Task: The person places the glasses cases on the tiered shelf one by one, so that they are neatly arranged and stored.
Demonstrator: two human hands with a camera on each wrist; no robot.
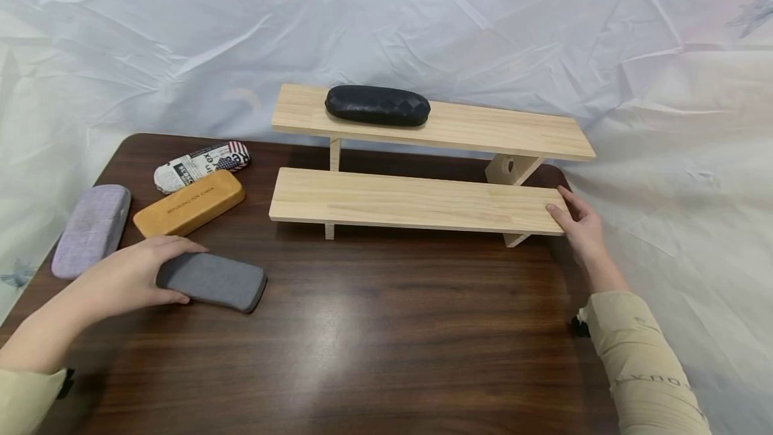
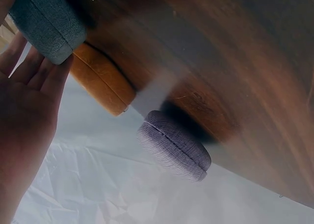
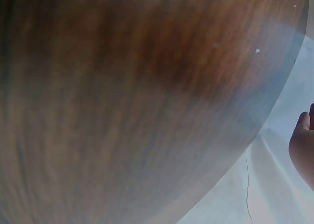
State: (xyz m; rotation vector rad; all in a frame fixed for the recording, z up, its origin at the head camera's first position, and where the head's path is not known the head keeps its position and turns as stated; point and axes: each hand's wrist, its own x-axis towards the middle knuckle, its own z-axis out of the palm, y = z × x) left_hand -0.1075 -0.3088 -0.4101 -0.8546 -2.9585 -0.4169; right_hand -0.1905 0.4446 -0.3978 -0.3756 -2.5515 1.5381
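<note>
My left hand [image 1: 135,274] grips the left end of a grey glasses case [image 1: 217,280], thumb at the near side and fingers over the far side. In the left wrist view the same grey case [image 2: 46,25] sits between the fingers and the thumb side. At the right, my right hand [image 1: 582,230] holds the right end of the lower board of a two-tier wooden shelf [image 1: 410,203], its thumb on the top face. On the upper board lies a black glasses case [image 1: 377,106]. Only part of the right hand [image 3: 304,145] shows in the right wrist view.
Left of the shelf lie a newspaper-print glasses case [image 1: 202,165], an orange-yellow case [image 1: 190,203] and a lilac fabric case [image 1: 92,230]. All rest on the dark wooden table [image 1: 386,341]. A pale wrinkled sheet [image 1: 211,39] hangs behind and at the sides.
</note>
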